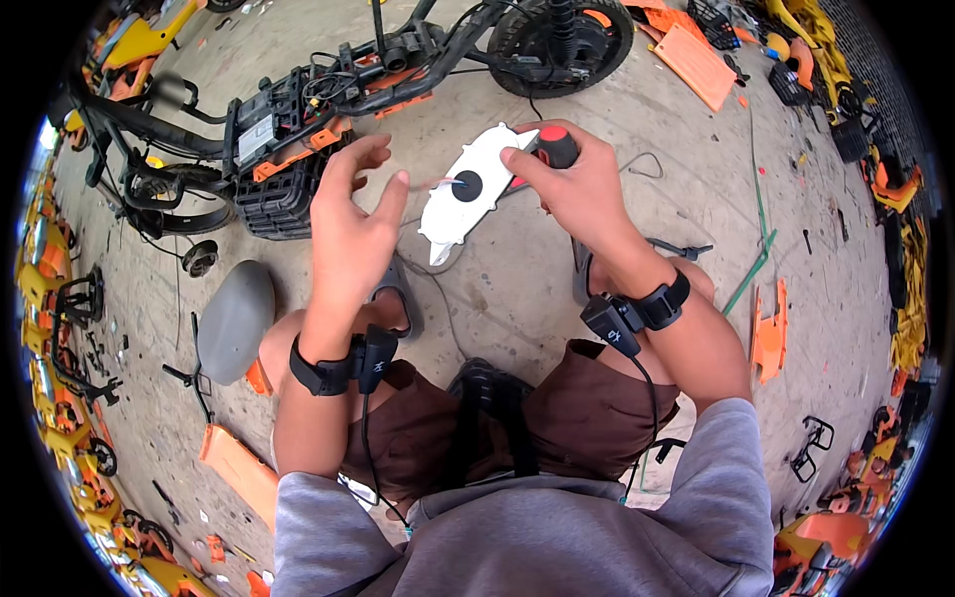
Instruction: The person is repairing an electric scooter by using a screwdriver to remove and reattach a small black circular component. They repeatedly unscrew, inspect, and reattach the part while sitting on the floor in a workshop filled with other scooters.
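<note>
A white elongated plastic housing [460, 204] with lugs round its edge is held up in front of me, tilted. My right hand [569, 177] grips its upper right end, thumb on its face. Tucked in the same hand is a black-and-red tool handle [557, 146], like a screwdriver's; its tip is hidden. At the housing's middle sits a round black piece [467, 186], from which thin wires [434, 184] run leftward. My left hand [356, 214] hovers beside the housing, fingers curled but apart from the thumb. The wires end near that thumb; contact cannot be made out.
A partly stripped electric scooter [328, 99] lies across the floor ahead, its wheel [562, 45] at the far side. A grey seat [237, 320] rests at left. Orange panels [696, 65] and a green strap [753, 269] lie around. Yellow and orange parts line both sides.
</note>
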Motion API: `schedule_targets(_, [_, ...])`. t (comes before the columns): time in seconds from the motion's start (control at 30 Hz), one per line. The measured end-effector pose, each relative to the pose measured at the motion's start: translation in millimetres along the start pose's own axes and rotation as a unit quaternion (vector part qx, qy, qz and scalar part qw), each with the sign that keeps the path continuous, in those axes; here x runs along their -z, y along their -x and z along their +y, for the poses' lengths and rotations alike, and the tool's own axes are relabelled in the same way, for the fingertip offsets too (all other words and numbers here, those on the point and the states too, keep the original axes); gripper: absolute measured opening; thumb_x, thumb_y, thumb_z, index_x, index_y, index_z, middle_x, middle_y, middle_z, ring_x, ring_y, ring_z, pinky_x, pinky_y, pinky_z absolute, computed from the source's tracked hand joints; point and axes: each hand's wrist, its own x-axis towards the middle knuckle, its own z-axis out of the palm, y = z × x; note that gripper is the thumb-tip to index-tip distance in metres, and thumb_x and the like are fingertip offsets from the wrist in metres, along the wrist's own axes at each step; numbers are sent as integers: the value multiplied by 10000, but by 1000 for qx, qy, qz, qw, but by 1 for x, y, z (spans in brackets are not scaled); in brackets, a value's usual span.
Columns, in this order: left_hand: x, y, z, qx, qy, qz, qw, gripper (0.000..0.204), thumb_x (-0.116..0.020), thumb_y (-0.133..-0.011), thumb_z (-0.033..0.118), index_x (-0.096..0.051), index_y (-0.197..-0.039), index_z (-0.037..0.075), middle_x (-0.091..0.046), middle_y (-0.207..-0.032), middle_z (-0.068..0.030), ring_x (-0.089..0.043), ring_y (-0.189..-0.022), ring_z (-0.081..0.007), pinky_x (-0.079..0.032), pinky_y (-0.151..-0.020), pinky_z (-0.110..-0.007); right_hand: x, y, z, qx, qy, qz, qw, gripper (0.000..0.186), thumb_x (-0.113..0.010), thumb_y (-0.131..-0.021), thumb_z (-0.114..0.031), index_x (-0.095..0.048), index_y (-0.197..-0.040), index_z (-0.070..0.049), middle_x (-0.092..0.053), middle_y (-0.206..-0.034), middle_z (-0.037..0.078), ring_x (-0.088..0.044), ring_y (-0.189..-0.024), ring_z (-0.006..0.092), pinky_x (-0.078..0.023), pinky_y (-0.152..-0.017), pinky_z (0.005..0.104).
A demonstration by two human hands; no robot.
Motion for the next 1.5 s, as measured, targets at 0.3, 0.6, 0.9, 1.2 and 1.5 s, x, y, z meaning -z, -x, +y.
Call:
schedule_targets(0.3, [-18, 11, 17, -3, -21, -191, 981, 692, -814, -716, 179, -525, -1323, 13, -644, -1146, -177, -614, -1082, -259, -464, -946, -358, -11, 9, -5, 72, 38, 15, 997, 327, -780, -750, -230, -682, -953, 7, -674, -740, 75, -610, -662, 114, -506, -629, 277])
schedule_targets(0.6, [-1, -2, 17, 132, 342, -208, 907, 628, -621, -755, -10, -424, -1347, -84, -579, -1261, -216, -622, -1100, -275, -523, -944, -406, -7, 6, -8, -2, -110, 13, 994, 428, -753, -828, -202, -589, -1172, -7, -594, -796, -12, -529, -689, 59, -449, -627, 226])
schedule_targets(0.9, [13, -10, 13, 222, 614, -195, 732, 656, -343, -984, 477, -398, -1377, -45, -613, -1124, -238, -623, -1002, -303, -513, -909, -494, -2, 8, -9, 92, -96, 76, 988, 333, -697, -863, -158, -602, -1143, -4, -643, -886, 50, -586, -782, 92, -478, -690, 254])
schedule_targets(1.2, [15, -12, 5, 213, 639, -191, 714, 862, -205, -959, 674, -379, -1402, -44, -591, -1156, -257, -614, -1011, -348, -494, -902, -539, 9, 10, -5, 218, 113, 33, 969, 231, -717, -840, -237, -685, -835, -9, -655, -821, 105, -625, -678, 200, -481, -620, 299])
schedule_targets(1.5, [15, -13, 7, 223, 628, -166, 727, 822, -196, -979, 642, -443, -1338, -55, -622, -1095, -235, -626, -960, -289, -527, -870, -487, 15, 19, -15, 156, 42, 27, 987, 220, -689, -884, -221, -684, -873, -1, -661, -704, 43, -620, -651, 96, -475, -601, 237])
